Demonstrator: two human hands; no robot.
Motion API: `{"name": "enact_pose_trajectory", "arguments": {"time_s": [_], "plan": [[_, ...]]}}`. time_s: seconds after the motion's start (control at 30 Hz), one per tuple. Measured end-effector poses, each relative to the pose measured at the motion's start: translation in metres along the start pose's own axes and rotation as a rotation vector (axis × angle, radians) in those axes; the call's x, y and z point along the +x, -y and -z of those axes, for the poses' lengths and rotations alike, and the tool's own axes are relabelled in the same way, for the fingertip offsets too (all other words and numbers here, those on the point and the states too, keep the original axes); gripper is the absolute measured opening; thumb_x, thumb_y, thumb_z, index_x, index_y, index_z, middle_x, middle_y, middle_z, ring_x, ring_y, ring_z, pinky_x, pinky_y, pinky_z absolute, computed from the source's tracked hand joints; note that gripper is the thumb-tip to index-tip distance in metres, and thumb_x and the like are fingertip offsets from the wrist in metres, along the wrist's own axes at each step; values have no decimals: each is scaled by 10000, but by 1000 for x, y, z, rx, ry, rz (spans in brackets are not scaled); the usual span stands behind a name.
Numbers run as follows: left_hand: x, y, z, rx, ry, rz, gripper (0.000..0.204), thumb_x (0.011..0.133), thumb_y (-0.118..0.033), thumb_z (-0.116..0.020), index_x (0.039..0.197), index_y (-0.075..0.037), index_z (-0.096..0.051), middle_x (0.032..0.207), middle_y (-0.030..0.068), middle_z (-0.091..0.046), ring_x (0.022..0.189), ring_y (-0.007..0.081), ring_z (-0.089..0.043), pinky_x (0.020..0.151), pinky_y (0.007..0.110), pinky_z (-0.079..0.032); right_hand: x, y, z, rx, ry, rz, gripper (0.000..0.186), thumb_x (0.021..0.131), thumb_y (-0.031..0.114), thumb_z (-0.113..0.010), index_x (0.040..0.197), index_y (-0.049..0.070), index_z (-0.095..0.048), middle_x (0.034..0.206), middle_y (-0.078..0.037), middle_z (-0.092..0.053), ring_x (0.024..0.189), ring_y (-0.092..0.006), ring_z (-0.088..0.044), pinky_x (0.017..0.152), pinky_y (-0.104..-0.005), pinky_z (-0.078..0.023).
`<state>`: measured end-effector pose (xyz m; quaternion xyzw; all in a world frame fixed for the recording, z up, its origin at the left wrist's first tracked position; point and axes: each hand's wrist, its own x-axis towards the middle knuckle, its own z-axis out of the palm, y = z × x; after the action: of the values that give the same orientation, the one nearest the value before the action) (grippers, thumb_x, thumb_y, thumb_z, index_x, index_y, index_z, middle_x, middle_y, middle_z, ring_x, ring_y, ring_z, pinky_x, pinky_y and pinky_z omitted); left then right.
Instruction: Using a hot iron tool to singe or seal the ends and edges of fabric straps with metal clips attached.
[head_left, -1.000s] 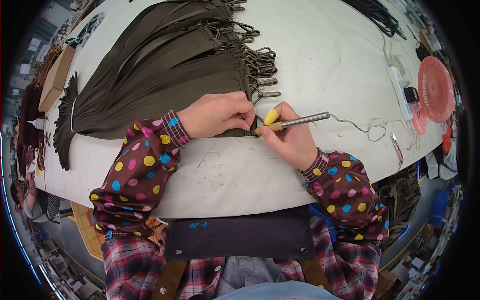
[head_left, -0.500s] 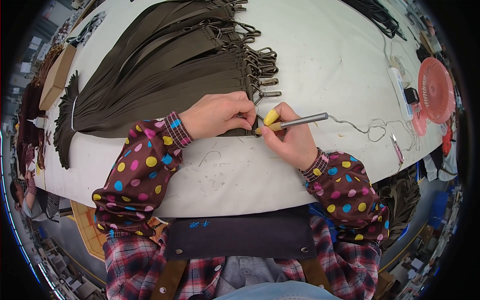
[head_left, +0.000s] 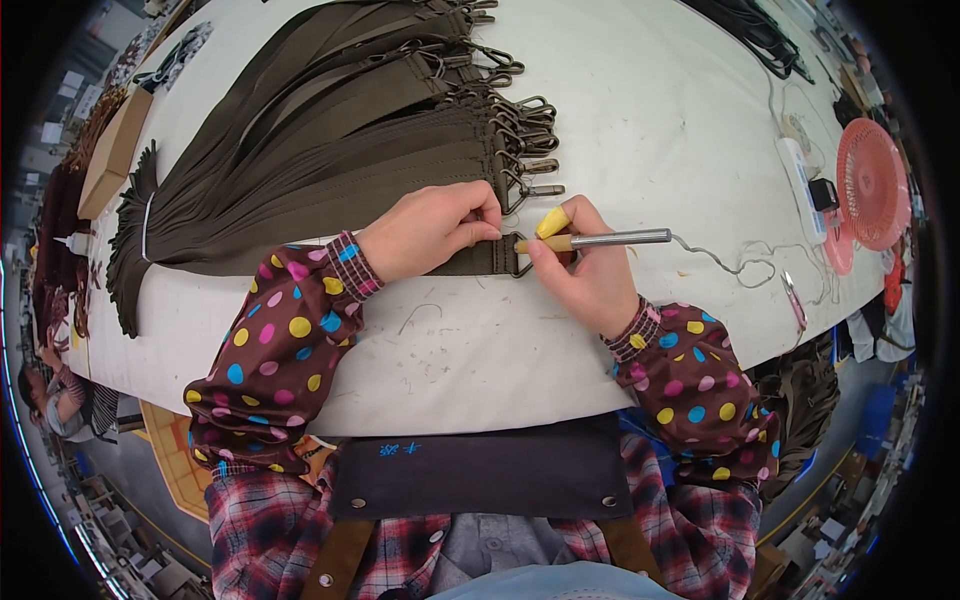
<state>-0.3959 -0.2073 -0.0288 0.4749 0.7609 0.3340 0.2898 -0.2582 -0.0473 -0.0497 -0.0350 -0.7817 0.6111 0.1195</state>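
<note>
Dark olive webbing straps [head_left: 310, 170] lie in a fanned bundle, with metal snap hooks [head_left: 530, 120] along their right ends. My left hand [head_left: 425, 235] rests over the nearest strap's end [head_left: 492, 262], thumb and forefinger pinched together; whatever is between them is too small to make out. Beside that end, my right hand [head_left: 592, 290] grips a pen-shaped corded tool [head_left: 630, 238] with a metal barrel, its tan end pointing left towards the strap's metal ring [head_left: 521, 258]. A yellow cover [head_left: 553, 222] sits on a right-hand finger.
A white tie [head_left: 147, 225] binds the bundle's left end. On the right are a power strip [head_left: 800, 185], a pink fan [head_left: 870, 185], the tool's thin cord [head_left: 720, 262] and small snips [head_left: 794, 300]. A cardboard box [head_left: 115, 150] stands far left. Another person [head_left: 65, 400] sits lower left.
My right hand has drawn the tool slightly right and up, away from the strap's end. My left fingertips have lifted a little off the same end, exposing more of it and its ring.
</note>
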Motion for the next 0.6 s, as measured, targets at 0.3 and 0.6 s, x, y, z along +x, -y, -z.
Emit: {"name": "enact_pose_trajectory", "arguments": {"time_s": [0.3, 0.6], "plan": [[0, 6, -4, -29, -77, -51, 100, 859, -60, -585, 862, -13, -497, 730, 57, -569, 634, 138, -559, 586, 273, -450, 7, 4, -4, -40, 0, -9, 186, 821, 73, -630, 866, 33, -453, 697, -4, -500, 578, -50, -470, 502, -209, -388], [0, 7, -5, -75, -73, -49, 133, 859, -111, -591, 869, -23, -491, 733, 92, -598, 655, 220, -599, 591, 328, -456, 8, 2, -5, -83, 6, -3, 182, 813, 70, -637, 845, 28, -463, 690, -12, -499, 572, -59, -482, 503, -212, -398]]}}
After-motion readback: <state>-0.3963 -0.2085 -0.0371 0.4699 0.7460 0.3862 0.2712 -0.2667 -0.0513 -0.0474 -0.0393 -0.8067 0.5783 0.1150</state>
